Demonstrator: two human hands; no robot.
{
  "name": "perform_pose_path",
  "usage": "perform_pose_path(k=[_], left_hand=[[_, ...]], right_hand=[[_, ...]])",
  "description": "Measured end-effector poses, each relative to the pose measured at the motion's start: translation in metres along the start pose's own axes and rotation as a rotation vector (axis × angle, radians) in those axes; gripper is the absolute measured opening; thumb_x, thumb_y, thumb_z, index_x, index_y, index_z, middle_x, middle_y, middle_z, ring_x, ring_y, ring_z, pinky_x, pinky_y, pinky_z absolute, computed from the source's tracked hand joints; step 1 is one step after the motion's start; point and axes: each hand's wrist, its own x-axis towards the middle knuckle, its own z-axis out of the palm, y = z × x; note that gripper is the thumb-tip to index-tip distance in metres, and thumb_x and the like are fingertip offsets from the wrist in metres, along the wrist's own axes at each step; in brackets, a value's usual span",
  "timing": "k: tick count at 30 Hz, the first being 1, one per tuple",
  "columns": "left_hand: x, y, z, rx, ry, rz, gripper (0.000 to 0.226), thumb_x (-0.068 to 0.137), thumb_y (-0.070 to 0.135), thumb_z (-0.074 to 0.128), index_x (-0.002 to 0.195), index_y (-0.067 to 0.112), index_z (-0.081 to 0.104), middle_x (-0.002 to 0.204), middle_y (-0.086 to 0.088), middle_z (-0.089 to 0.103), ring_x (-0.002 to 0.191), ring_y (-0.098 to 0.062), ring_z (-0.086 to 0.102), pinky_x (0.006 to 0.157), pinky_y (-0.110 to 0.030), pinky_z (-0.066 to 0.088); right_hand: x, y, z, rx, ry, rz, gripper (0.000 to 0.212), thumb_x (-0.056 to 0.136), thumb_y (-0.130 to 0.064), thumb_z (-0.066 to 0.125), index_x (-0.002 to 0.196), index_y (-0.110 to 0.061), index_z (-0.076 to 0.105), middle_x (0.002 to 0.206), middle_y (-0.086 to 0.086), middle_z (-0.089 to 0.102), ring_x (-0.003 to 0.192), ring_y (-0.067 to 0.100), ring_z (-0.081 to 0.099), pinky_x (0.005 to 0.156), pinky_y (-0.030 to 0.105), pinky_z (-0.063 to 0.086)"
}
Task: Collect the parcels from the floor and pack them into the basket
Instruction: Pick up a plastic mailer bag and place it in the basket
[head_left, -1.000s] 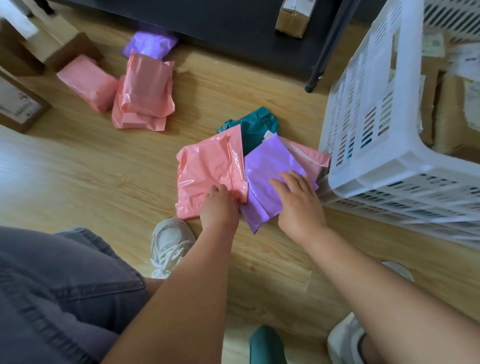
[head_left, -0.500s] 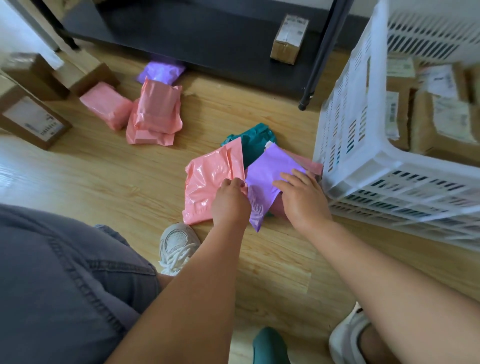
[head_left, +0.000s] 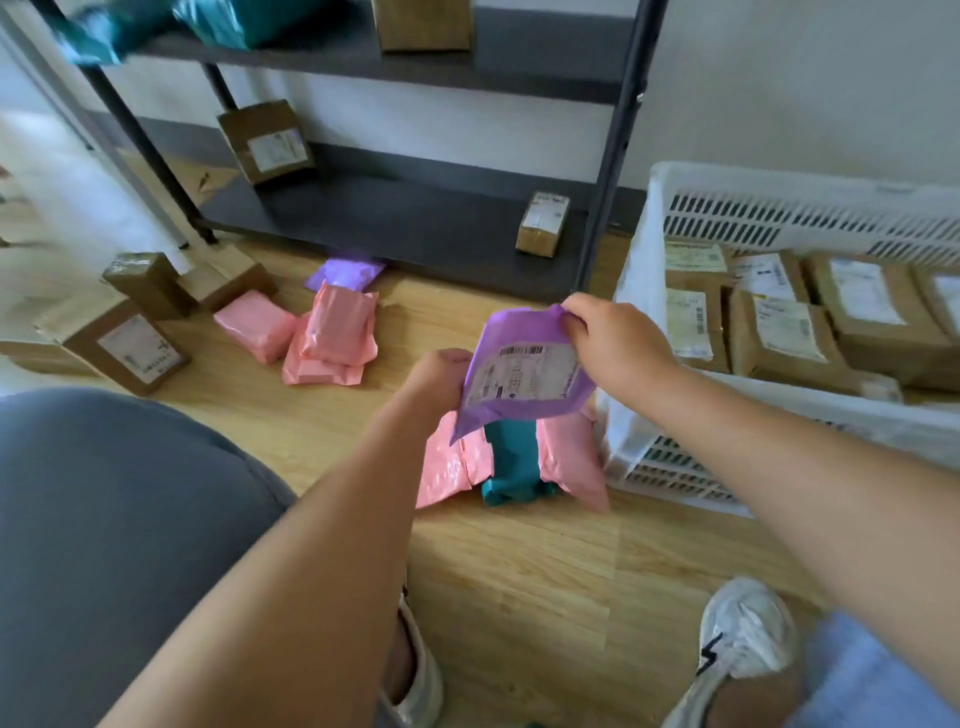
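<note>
Purple parcel lifted off the pile, left hand and right hand gripping its edges (basket alongside).

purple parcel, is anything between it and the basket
Nothing visible. The left hand and right hand hold the purple parcel up beside the basket; only its own wall to clear. Cardboard boxes lie inside.

**Parcels strewn across wooden floor**

A teal parcel lies on the wooden floor in front of me. It is flanked by one pink parcel and another pink parcel, the latter just beside the white basket. Toward the far left, a pink heap sits near cardboard boxes. A purple parcel pokes out from beneath the dark rack.
</note>
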Motion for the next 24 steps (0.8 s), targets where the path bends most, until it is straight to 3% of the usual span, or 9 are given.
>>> perform_pose_path(k=[3,5,8,11,13,17,21,23,24], left_hand=[[-0.003,0.024,-0.015,-0.252,-0.023,-0.018,0.025,0.099,0.028,0.052,0.082,0.013,0.064,0.091,-0.013,0.067,0.08,-0.024,0.064,0.077,-0.037,0.057],[-0.01,0.037,-0.02,-0.483,-0.096,0.014,0.039,0.099,0.047,0.045,0.099,0.017,0.068,0.11,-0.009,0.07,0.102,-0.027,0.066,0.094,-0.046,0.053],[-0.019,0.052,-0.015,-0.669,-0.223,0.09,0.066,0.093,0.068,0.027,0.114,0.02,0.067,0.117,-0.008,0.07,0.112,-0.027,0.065,0.099,-0.045,0.049],[-0.026,0.059,-0.001,-0.719,-0.239,0.084,0.069,0.091,0.071,0.027,0.115,0.019,0.066,0.115,-0.013,0.069,0.109,-0.03,0.064,0.099,-0.043,0.05],[-0.028,0.059,0.006,-0.705,-0.217,0.098,0.061,0.09,0.064,0.038,0.118,0.017,0.064,0.109,-0.012,0.07,0.1,-0.025,0.067,0.09,-0.038,0.056],[-0.024,0.061,0.011,-0.714,-0.068,0.17,0.028,0.088,0.0,0.064,0.116,-0.003,0.064,0.103,-0.013,0.072,0.083,-0.021,0.07,0.074,-0.028,0.059],[-0.023,0.065,0.01,-0.691,0.053,0.141,0.026,0.084,-0.004,0.068,0.11,0.0,0.067,0.107,-0.013,0.072,0.093,-0.03,0.071,0.085,-0.04,0.058],[-0.025,0.068,0.01,-0.641,0.093,0.163,0.023,0.084,-0.002,0.069,0.108,0.003,0.069,0.101,-0.009,0.074,0.092,-0.029,0.071,0.084,-0.04,0.059],[-0.025,0.07,0.01,-0.603,0.107,0.189,0.021,0.085,0.0,0.07,0.106,0.005,0.069,0.099,-0.006,0.075,0.09,-0.027,0.072,0.083,-0.04,0.059]], right_hand=[[0.01,-0.003,-0.039,0.125,0.041,0.054,0.025,0.101,-0.028,0.04,0.086,-0.02,0.058,0.08,0.002,0.062,0.076,0.025,0.058,0.059,0.032,0.04],[0.015,0.0,-0.061,0.176,0.055,0.102,0.027,0.101,-0.027,0.041,0.087,-0.018,0.063,0.08,0.003,0.063,0.077,0.026,0.06,0.061,0.032,0.042],[0.015,0.012,-0.085,0.261,0.077,0.223,0.023,0.1,-0.024,0.045,0.092,-0.015,0.065,0.083,0.006,0.065,0.077,0.026,0.061,0.061,0.028,0.042],[0.013,0.023,-0.089,0.391,0.112,0.361,0.023,0.097,-0.021,0.051,0.099,-0.005,0.067,0.091,0.015,0.067,0.081,0.032,0.066,0.071,0.045,0.057],[0.013,0.025,-0.085,0.456,0.119,0.44,0.023,0.096,-0.018,0.052,0.1,0.0,0.067,0.092,0.019,0.067,0.078,0.033,0.066,0.074,0.047,0.058],[0.01,0.023,-0.083,0.507,0.133,0.487,0.02,0.095,-0.014,0.05,0.097,0.001,0.064,0.077,0.014,0.058,0.061,0.021,0.052,0.048,0.022,0.036],[0.01,0.023,-0.083,0.51,0.164,0.408,0.018,0.094,-0.015,0.053,0.077,-0.012,0.05,0.068,0.005,0.044,0.057,0.019,0.042,0.049,0.025,0.029],[0.009,0.021,-0.085,0.468,0.18,0.346,0.007,0.092,-0.02,0.058,0.091,-0.016,0.054,0.08,-0.002,0.052,0.069,0.015,0.05,0.052,0.024,0.033],[0.009,0.021,-0.086,0.448,0.203,0.323,0.014,0.092,-0.023,0.061,0.103,-0.019,0.055,0.091,-0.005,0.055,0.078,0.013,0.053,0.055,0.021,0.034]])
